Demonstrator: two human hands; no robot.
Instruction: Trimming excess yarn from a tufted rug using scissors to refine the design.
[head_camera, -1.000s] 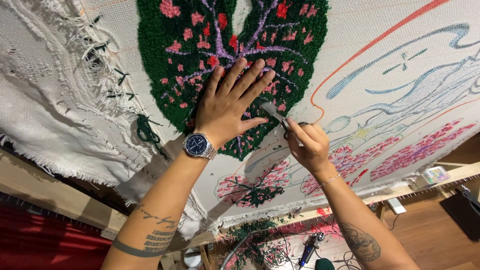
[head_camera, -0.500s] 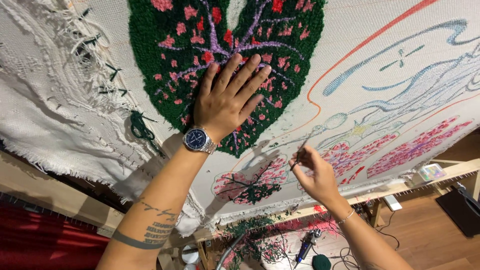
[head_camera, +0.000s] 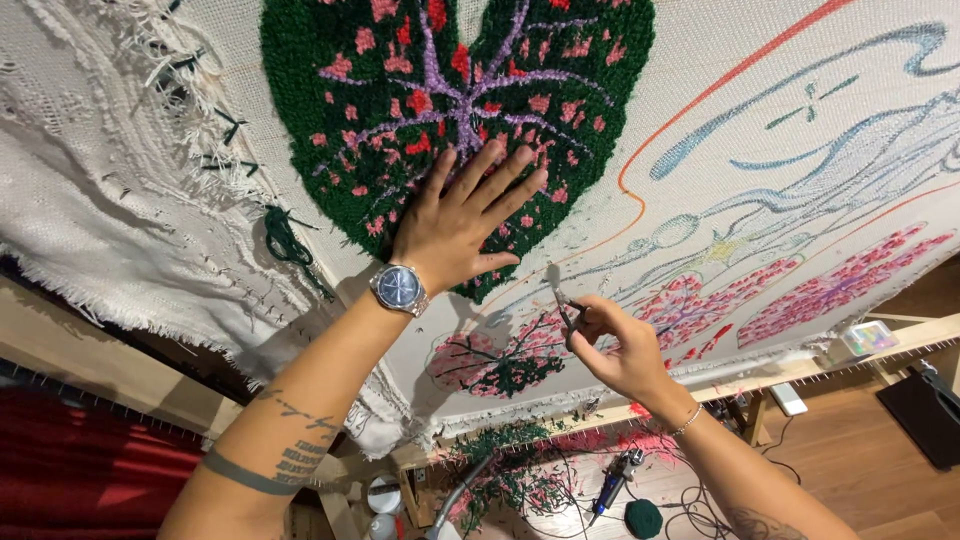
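Observation:
A large white tufting cloth (head_camera: 740, 90) is stretched on a wooden frame and bears a tufted green leaf (head_camera: 330, 110) with pink and red spots and purple veins. My left hand (head_camera: 462, 222) lies flat on the lower part of that leaf, fingers spread, with a blue-faced wristwatch (head_camera: 399, 288) on the wrist. My right hand (head_camera: 610, 338) is just below and to the right, held off the cloth, its fingers closed on small scissors (head_camera: 563, 305) whose blades point up toward the leaf's lower tip.
Smaller pink and green tufted patches (head_camera: 505, 360) and drawn blue and orange outlines (head_camera: 800, 150) fill the cloth to the right. The wooden frame bar (head_camera: 900, 350) runs below. Yarn scraps (head_camera: 520, 465), cables and a blue hand tool (head_camera: 612, 488) lie on the wooden floor.
My right hand drew the scissors away from the leaf's edge, dropped down, then came back up a little toward the leaf tip. My left hand slid slightly lower on the leaf.

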